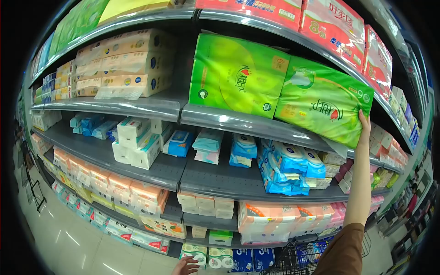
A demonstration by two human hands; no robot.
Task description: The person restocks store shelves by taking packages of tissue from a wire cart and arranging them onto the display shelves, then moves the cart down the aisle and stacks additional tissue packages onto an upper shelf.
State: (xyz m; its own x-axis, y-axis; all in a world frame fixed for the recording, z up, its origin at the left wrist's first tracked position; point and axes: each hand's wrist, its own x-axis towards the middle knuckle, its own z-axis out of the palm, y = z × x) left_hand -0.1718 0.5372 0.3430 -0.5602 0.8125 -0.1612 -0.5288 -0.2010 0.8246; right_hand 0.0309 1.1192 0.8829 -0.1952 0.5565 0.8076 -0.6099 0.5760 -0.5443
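My right hand (363, 124) reaches up and grips the right edge of a green tissue pack (321, 103). That pack sits tilted, its lower right corner hanging past the shelf lip. Beside it on the left, touching, stands a second green tissue pack (238, 75) with the same heart logo. Most of the fingers on my right hand are hidden at the pack's edge. Low in the view, my left hand (185, 266) shows only partly, fingers apart and holding nothing. Nearest to it is a white-and-green roll paper pack (194, 254) on the bottom shelf.
Red tissue packs (332, 32) fill the shelf above. Beige tissue packs (121, 64) stand to the left. Below lie blue wipes packs (288, 167) on a dark shelf (215, 183). A black wire basket or cart (291, 259) is near my right arm.
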